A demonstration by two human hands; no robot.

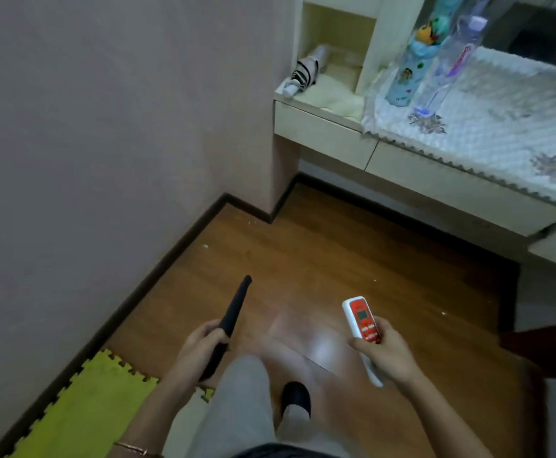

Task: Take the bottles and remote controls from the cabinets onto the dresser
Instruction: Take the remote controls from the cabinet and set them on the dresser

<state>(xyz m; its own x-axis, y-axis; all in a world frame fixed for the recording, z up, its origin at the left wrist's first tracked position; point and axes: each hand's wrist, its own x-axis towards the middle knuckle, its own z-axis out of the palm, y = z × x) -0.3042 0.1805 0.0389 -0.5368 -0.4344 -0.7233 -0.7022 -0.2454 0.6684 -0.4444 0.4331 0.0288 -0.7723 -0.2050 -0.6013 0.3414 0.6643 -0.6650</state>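
The left hand (200,345) is closed around a long black remote control (228,322), whose far end points up and away over the wooden floor (336,252); its lower end is hidden behind the fingers. The right hand (385,352) grips a white remote control with an orange face (362,322), thumb across its front, the bottom end poking out below the palm. So two remotes, one per hand, held well apart above the floor. A yellow foam mat (81,401) lies at lower left. Ahead, the dresser (336,133) carries a quilted white cover (501,120) with two bottles standing side by side: a blue cartoon-printed bottle (412,71) and a clear plastic bottle (448,67), both tops blurred. A folded umbrella (306,71) lies in the dresser's open niche.
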